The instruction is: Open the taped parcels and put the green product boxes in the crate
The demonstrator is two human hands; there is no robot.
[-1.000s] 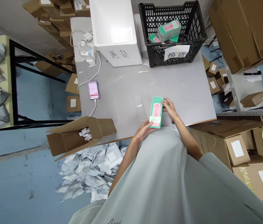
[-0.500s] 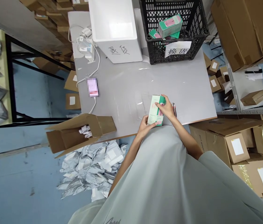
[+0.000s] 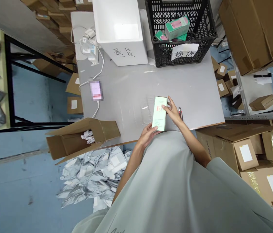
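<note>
A pale green product box (image 3: pixel 160 116) with small print is held between both hands over the front edge of the grey table (image 3: pixel 126 97). My left hand (image 3: pixel 149 133) grips its lower left corner, thumb across the bottom of the face. On the box's right side, my right hand (image 3: pixel 172 111) has its thumb on the printed face and its other fingers along the far side, partly hidden. Just right of that hand lies a dark, pen-like tool (image 3: pixel 180 114) with some red on it.
Behind stand a white bin (image 3: pixel 124 53) and a black crate (image 3: pixel 158 55) containing green-and-pink boxes (image 3: pixel 177 27). A phone (image 3: pixel 96 90) on a cable lies left. An open carton (image 3: pixel 108 131) sits at the front left edge, above a heap of grey mailing bags (image 3: pixel 95 176). Cartons (image 3: pixel 223 149) stand right.
The box has been turned so its pale printed face points up and the green-and-pink side no longer shows. Both hands keep hold of it, with the left shifted slightly left.
</note>
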